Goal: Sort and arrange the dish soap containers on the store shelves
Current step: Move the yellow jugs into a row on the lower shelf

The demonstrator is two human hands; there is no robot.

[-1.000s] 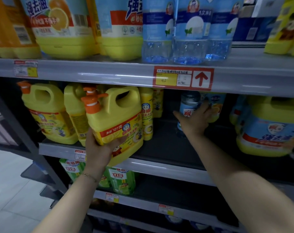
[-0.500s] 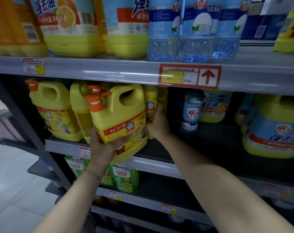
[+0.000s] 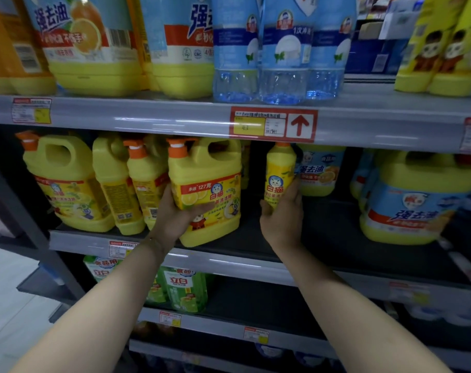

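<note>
On the grey metal middle shelf (image 3: 323,234), at its front edge, a large yellow plastic dish soap jug with an orange pump (image 3: 210,189) stands beside matching jugs (image 3: 67,184). The left hand (image 3: 175,214) grips its lower left corner, thumb across the label. Just right of it, the right hand (image 3: 282,219) clasps the base of an upright slim yellow plastic bottle (image 3: 278,173).

Tall clear blue plastic bottles (image 3: 282,55) on the top shelf (image 3: 148,117) lose their tops past the upper edge. Print on the red-bordered paper price tag (image 3: 31,110) is too blurred to read.
</note>
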